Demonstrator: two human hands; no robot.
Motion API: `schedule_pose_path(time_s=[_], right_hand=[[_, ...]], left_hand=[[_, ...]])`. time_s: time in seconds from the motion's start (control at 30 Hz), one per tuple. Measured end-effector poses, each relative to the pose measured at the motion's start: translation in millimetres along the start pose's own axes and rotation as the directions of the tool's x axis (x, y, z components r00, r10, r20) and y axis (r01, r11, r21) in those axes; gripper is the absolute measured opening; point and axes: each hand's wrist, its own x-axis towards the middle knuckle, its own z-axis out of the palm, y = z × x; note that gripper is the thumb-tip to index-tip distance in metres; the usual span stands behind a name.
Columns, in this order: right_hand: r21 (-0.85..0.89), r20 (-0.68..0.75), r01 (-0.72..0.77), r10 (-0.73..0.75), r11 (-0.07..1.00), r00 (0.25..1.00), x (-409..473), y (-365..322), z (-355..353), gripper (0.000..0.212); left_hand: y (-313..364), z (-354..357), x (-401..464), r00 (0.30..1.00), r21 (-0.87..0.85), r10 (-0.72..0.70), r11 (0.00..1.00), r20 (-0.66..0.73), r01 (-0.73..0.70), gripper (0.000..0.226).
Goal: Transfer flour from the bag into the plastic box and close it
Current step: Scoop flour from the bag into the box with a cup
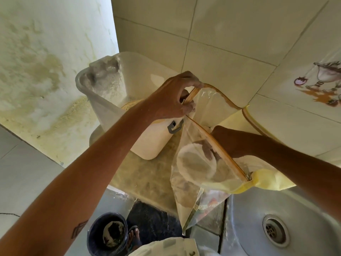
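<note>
Flour bag (201, 137) on mottled counter (147, 174), left hand (173, 97) fingers pinching its rim, right hand (210, 150) inside, grip unclear, plastic box (118, 100) at ten o'clock, steel sink (276, 224) at four, tiled wall (230, 34) behind.

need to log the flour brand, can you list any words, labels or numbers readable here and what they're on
No text reads clearly anywhere in the head view.
Flour bag: a colourful printed patch low on its clear side near the counter edge, too blurred and creased to read.
Plastic box: no label visible.
Wall tile: a drawn picture only, no words.
Forearm: a small line tattoo, not lettering.
</note>
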Motion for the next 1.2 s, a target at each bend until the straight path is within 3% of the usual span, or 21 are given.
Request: schedule_pose_path(time_s=[0.13, 0.47, 0.6, 0.77, 1.0, 1.2], right_hand=[[0.124, -0.129, 0.016, 0.0, 0.992, 0.992, -21, -5, -9, 0.03], [0.198, -0.424, -0.072, 0.151, 0.978, 0.893, -65, -15, -25, 0.024], [0.294, -0.483, -0.095, 0.233, 0.951, 0.844, -78, -21, -29, 0.018], [0.398, -0.523, -0.115, 0.329, 0.91, 0.786, -89, -26, -39, 0.023], [0.565, -0.547, 0.036, 0.342, 0.824, 0.764, -97, -27, -64, 0.026], [0.575, -0.583, 0.165, 0.261, 0.802, 0.769, -81, -40, -85, 0.024]], left_hand=[[5, 0, -2, 0.999, 0.02, 0.041, 0.999, 0.012, -0.041, 0.045], [9, 1, -6, 0.983, 0.114, 0.18, 0.977, 0.027, -0.182, 0.047], [11, -4, -5, 0.995, 0.007, 0.099, 0.995, -0.022, -0.099, 0.041], [8, -11, -5, 0.991, 0.035, 0.09, 0.996, -0.096, -0.087, 0.03], [2, -37, -14, 0.98, 0.042, -0.036, 0.998, -0.194, 0.045, 0.025], [-27, -78, -28, 0.953, 0.141, -0.153, 0.971, -0.263, 0.195, 0.023]])
